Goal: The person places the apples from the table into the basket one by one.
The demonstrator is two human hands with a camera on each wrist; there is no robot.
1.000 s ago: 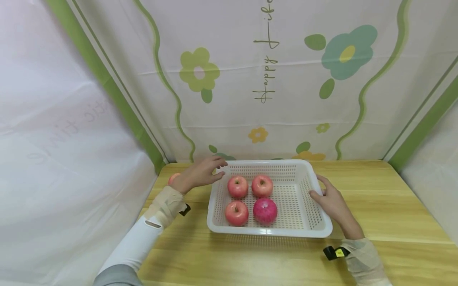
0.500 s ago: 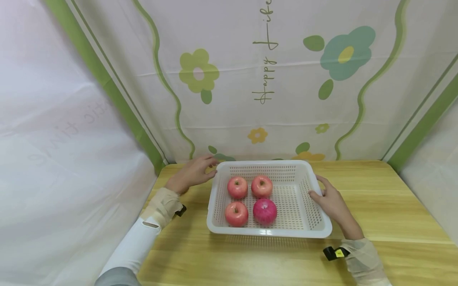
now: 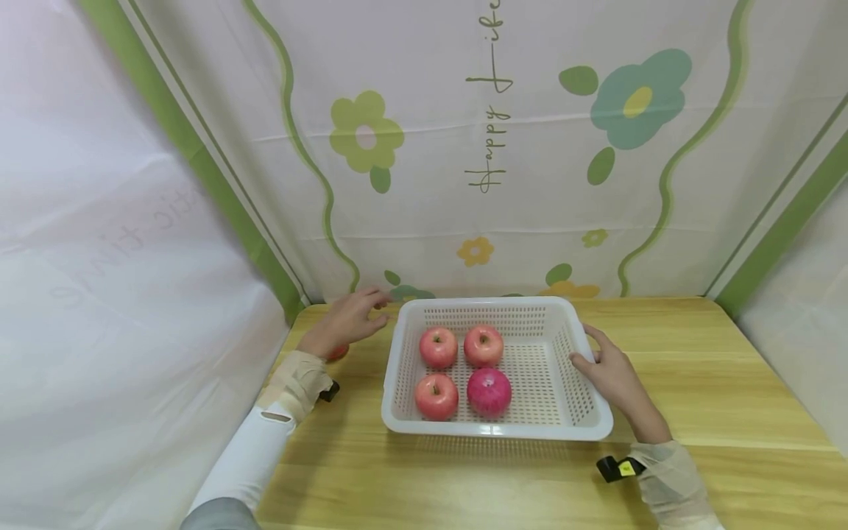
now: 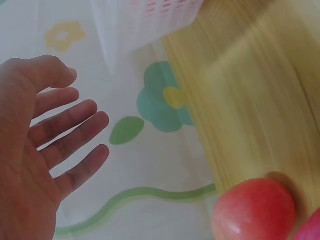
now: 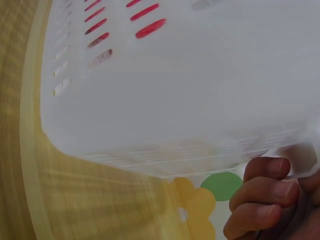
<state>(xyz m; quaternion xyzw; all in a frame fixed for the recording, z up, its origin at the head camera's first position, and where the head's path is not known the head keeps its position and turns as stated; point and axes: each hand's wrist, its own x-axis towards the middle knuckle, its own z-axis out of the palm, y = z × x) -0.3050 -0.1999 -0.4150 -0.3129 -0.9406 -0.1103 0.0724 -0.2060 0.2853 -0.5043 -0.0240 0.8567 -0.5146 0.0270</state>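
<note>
A white plastic basket [image 3: 497,430] sits on the wooden table, holding a red apple [image 3: 438,347], another red apple [image 3: 483,346], a third red apple [image 3: 436,397] and a round magenta fruit [image 3: 489,392]. My right hand [image 3: 612,372] grips the basket's right rim, thumb on top; its curled fingers show in the right wrist view. Left of the basket, my left hand [image 3: 347,322] hovers with spread fingers and touches nothing. Partly hidden beneath that hand is a red fruit [image 3: 338,352]. In the left wrist view a red apple [image 4: 255,210] and a magenta fruit [image 4: 310,229] lie on the table.
A white cloth with flower prints [image 3: 424,184] hangs behind the table [image 3: 464,493], and more white cloth [image 3: 152,294] stands along the left side. The basket's right part shows bare perforated floor.
My left hand has moved left, away from the basket's left rim, toward the fruit lying beside it. The right hand stays on the basket, which has hardly moved.
</note>
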